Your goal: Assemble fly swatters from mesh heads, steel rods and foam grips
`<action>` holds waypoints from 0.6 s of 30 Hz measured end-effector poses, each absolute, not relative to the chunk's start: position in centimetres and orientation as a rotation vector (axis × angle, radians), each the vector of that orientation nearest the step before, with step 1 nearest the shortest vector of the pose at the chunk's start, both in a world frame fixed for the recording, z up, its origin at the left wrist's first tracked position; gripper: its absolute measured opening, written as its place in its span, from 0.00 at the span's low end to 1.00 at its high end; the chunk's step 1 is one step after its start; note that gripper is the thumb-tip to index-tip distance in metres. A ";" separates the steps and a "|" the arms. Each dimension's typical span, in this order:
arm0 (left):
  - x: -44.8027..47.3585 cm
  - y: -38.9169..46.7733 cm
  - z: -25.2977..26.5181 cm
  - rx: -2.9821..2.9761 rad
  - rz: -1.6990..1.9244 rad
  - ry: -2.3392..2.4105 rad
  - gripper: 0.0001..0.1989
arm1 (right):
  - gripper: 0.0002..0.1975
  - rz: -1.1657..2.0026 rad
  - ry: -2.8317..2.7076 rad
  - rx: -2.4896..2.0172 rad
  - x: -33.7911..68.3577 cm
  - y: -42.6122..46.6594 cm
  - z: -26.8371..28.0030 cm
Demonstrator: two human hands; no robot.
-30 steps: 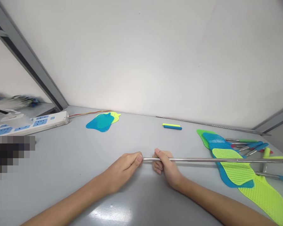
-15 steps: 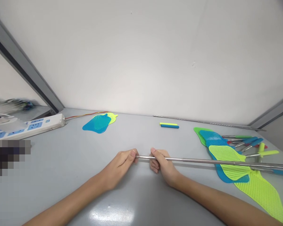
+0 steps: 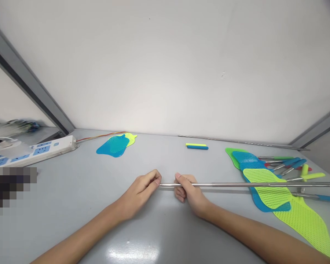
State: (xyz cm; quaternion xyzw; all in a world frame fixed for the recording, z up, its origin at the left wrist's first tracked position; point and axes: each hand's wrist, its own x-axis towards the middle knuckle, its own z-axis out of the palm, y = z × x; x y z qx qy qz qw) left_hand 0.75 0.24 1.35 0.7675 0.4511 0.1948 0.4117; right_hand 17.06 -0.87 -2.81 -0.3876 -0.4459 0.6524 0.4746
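A shiny telescopic metal rod (image 3: 231, 184) lies level across my view, above the grey table. My left hand (image 3: 143, 189) pinches its thin left tip between thumb and fingers. A short way to the right, my right hand (image 3: 188, 189) is closed around the rod, thumb along the top. The rod's far end reaches right over a pile of fly swatters, with a yellow-green swatter head (image 3: 266, 187) just beneath it. Behind my hands lie a blue handle sleeve (image 3: 198, 147) and a yellow-green handle sleeve (image 3: 195, 144), side by side.
Blue and yellow swatter heads (image 3: 112, 146) rest at the back left, near a white power strip (image 3: 57, 145). Several swatters with coloured handles (image 3: 291, 167) are heaped at right. Another thin metal rod (image 3: 244, 142) lies along the wall. A pixelated patch covers the left edge.
The rod's right end has come into view and sits slightly higher, while both hands stay nearly in place. My left fingers have shifted slightly at the tip.
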 end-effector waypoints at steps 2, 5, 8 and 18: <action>0.8 0.2 1.4 1.966 0.492 1.135 0.12 | 0.22 1.596 -1.091 -0.951 17.1 -0.9 -2.8; 0.9 0.1 1.4 2.010 0.493 1.138 0.12 | 0.22 1.598 -1.101 -0.953 17.2 -0.9 -2.8; 0.9 0.1 1.4 2.037 0.482 1.132 0.12 | 0.22 1.599 -1.101 -0.949 17.2 -0.9 -2.7; 0.8 0.1 1.5 2.055 0.440 1.129 0.13 | 0.22 1.591 -1.115 -0.934 17.1 -0.8 -2.8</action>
